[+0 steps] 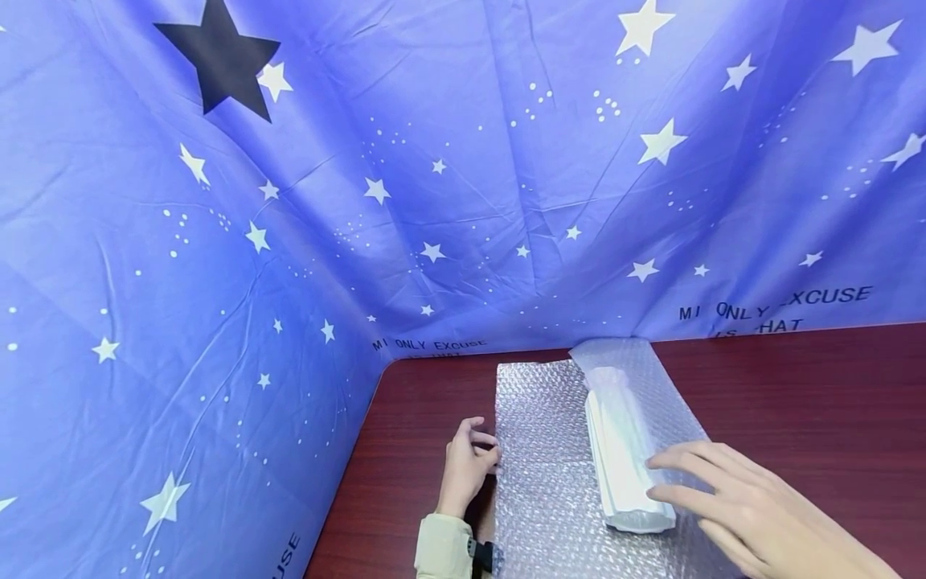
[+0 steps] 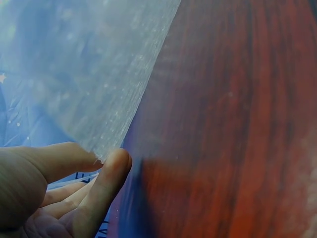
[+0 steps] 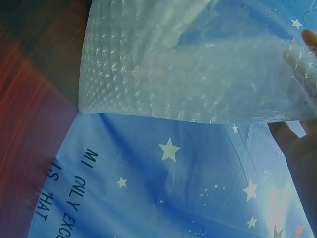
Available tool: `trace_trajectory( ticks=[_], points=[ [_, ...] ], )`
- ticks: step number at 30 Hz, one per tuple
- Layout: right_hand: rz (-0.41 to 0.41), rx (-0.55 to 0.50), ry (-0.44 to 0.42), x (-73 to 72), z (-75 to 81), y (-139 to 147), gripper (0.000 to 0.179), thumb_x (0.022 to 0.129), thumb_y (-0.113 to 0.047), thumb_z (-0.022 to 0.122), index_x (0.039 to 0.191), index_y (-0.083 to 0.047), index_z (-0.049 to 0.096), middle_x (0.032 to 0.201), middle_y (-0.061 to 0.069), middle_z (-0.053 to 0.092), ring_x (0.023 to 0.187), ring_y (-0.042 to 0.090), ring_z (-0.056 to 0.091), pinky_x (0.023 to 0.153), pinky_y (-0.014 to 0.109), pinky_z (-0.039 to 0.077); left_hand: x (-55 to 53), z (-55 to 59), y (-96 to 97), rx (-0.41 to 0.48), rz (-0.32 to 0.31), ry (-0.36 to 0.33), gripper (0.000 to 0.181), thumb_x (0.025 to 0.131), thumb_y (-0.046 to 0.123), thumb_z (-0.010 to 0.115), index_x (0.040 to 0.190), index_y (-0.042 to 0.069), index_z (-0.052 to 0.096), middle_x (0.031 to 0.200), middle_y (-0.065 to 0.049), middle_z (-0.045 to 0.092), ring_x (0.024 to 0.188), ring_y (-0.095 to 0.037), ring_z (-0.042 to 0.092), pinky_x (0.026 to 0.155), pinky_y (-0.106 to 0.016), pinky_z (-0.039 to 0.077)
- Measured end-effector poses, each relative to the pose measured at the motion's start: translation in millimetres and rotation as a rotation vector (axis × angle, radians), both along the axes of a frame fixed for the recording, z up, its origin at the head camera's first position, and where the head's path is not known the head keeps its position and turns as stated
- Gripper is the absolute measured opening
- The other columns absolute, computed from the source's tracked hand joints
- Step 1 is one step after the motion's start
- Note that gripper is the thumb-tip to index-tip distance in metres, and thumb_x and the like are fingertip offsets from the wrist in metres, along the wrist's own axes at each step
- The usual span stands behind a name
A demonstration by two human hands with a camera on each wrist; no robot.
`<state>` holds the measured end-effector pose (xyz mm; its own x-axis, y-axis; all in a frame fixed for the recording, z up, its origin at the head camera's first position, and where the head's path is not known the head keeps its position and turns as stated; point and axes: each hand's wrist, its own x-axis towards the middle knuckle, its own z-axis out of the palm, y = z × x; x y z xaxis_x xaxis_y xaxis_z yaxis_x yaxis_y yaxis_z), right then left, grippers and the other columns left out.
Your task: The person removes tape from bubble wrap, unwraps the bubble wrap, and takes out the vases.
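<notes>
A sheet of bubble wrap [image 1: 542, 450] lies spread on the table, its right part lifted and folded partly over a long white object [image 1: 625, 458]. The object's exact kind cannot be made out; its near end looks rounded. At the sheet's left edge, my left hand [image 1: 466, 466] pinches the wrap between thumb and finger, as the left wrist view shows close up. My right hand [image 1: 752, 507] grips the wrap at its right side, with fingertips beside the white object. In the right wrist view, fingers [image 3: 299, 64] show through the raised clear wrap.
The dark red wood-grain table [image 1: 817, 402] extends to both sides of the wrap. A blue curtain [image 1: 506, 161] with white stars hangs at the back and left, meeting the table's edges. A black strap [image 1: 483, 555] sits at my left wrist.
</notes>
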<state>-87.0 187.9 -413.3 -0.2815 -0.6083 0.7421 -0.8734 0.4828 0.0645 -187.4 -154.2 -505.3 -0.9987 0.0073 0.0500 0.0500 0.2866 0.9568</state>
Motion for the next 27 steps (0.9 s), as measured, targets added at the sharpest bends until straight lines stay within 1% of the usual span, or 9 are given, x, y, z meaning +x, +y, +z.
trace_trajectory(
  ticks=[3,5,8,9,11,14,19,24,27],
  points=[
    [0.004,0.012,-0.041,2.1,0.6,0.4,0.036,0.100,-0.016,0.033,0.108,-0.017,0.068,0.118,0.003,0.063,0.117,0.010,0.047,0.114,0.016,0.022,-0.5,0.2,0.2,-0.002,-0.004,0.003,0.055,0.080,-0.015,0.067,0.131,-0.009,0.047,0.094,-0.019,0.068,0.065,-0.019,0.068,0.053,-0.030,0.061],
    [-0.008,0.019,-0.079,3.9,1.5,0.3,0.032,0.087,-0.009,0.044,0.107,-0.019,0.066,0.119,0.000,0.062,0.117,0.009,0.047,0.112,0.015,0.022,-0.7,0.4,0.4,0.005,-0.004,0.003,0.055,0.080,-0.015,0.067,0.130,-0.009,0.047,0.094,-0.020,0.068,0.065,-0.021,0.069,0.053,-0.030,0.061],
    [-0.032,0.020,-0.124,6.1,3.1,-1.1,0.045,0.061,-0.009,0.052,0.102,-0.026,0.063,0.117,-0.006,0.061,0.113,0.006,0.047,0.108,0.014,0.023,-0.4,0.5,0.7,0.011,-0.003,0.005,0.054,0.080,-0.015,0.067,0.130,-0.010,0.047,0.094,-0.020,0.067,0.066,-0.024,0.069,0.053,-0.031,0.061],
    [-0.036,0.017,-0.132,6.4,3.5,-1.8,0.046,0.058,-0.009,0.053,0.099,-0.028,0.061,0.117,-0.008,0.060,0.112,0.006,0.047,0.106,0.013,0.023,-0.1,0.8,0.6,0.011,-0.003,0.007,0.054,0.080,-0.015,0.068,0.130,-0.010,0.047,0.094,-0.020,0.067,0.066,-0.025,0.069,0.053,-0.031,0.061],
    [-0.037,0.006,-0.140,6.1,3.5,-3.1,0.044,0.057,-0.010,0.053,0.094,-0.032,0.058,0.115,-0.010,0.059,0.109,0.005,0.048,0.104,0.013,0.024,0.6,1.3,0.6,0.012,-0.002,0.006,0.055,0.080,-0.015,0.068,0.130,-0.010,0.047,0.094,-0.020,0.068,0.066,-0.026,0.070,0.053,-0.031,0.061],
    [-0.037,-0.003,-0.144,5.5,2.8,-3.5,0.036,0.060,-0.011,0.054,0.089,-0.033,0.055,0.113,-0.011,0.059,0.107,0.005,0.050,0.104,0.013,0.024,0.6,0.9,0.4,0.002,0.003,0.004,0.055,0.080,-0.015,0.068,0.131,-0.009,0.047,0.094,-0.020,0.068,0.067,-0.028,0.070,0.054,-0.031,0.061],
    [-0.089,0.016,-0.168,6.9,0.9,-1.3,0.029,0.066,-0.014,0.059,0.086,-0.035,0.054,0.111,-0.011,0.060,0.108,0.005,0.050,0.107,0.012,0.023,0.4,0.1,0.9,-0.007,0.006,0.006,0.056,0.081,-0.015,0.068,0.132,-0.010,0.046,0.095,-0.022,0.068,0.067,-0.032,0.070,0.054,-0.034,0.061],
    [-0.123,0.020,-0.183,8.0,2.1,1.7,0.024,0.073,-0.017,0.059,0.080,-0.037,0.048,0.110,-0.013,0.059,0.104,0.004,0.051,0.100,0.013,0.027,0.3,2.0,0.7,-0.033,0.000,-0.001,0.055,0.081,-0.014,0.068,0.132,-0.009,0.047,0.093,-0.018,0.068,0.065,-0.021,0.069,0.054,-0.030,0.061],
    [-0.168,0.032,-0.166,7.8,0.5,6.2,0.019,0.081,-0.021,0.054,0.079,-0.038,0.046,0.111,-0.015,0.058,0.101,0.004,0.051,0.091,0.016,0.032,0.2,2.3,0.4,-0.041,-0.002,-0.005,0.054,0.082,-0.014,0.067,0.132,-0.009,0.047,0.093,-0.015,0.068,0.064,-0.016,0.068,0.054,-0.028,0.060]
  ],
)
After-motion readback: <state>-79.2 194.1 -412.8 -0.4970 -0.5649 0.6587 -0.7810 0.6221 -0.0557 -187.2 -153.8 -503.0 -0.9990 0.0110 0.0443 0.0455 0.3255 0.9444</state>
